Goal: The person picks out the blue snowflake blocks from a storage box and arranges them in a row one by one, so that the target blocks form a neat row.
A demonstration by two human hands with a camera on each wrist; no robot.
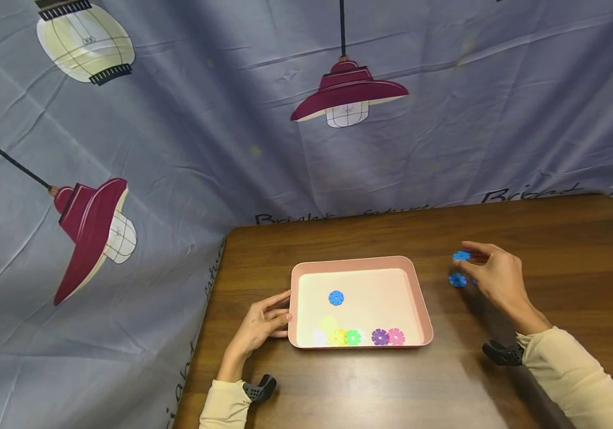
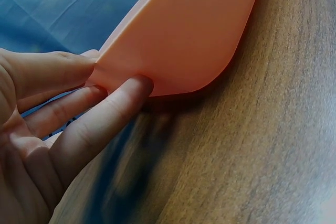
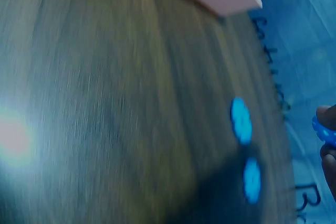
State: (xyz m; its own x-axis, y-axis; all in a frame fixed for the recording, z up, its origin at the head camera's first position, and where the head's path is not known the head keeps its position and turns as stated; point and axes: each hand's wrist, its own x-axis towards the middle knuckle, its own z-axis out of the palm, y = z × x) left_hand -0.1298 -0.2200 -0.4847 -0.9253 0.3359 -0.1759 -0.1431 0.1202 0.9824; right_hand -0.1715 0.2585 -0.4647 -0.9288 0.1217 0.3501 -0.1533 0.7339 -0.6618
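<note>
My right hand [image 1: 497, 277] pinches a blue snowflake disc [image 1: 461, 255] between thumb and fingers, above the table right of the pink tray [image 1: 360, 263]. In the right wrist view, the held disc and fingertips [image 3: 328, 116] show only at the right edge. Two more blue snowflake discs [image 3: 241, 120] lie on the table below; in the head view one is mostly covered by the hand. My left hand [image 1: 258, 322] touches the tray's left wall from outside with extended fingers [image 2: 100, 124]. Inside the tray, a blue disc [image 1: 336, 298] lies alone toward the left.
Along the tray's near wall lie yellow [image 1: 337, 338], green [image 1: 353, 338], purple [image 1: 380, 337] and pink [image 1: 396, 336] discs; glare washes out paler ones at the left. The wooden table [image 1: 371, 387] ends at a printed grey-blue curtain [image 1: 220, 119] behind and left.
</note>
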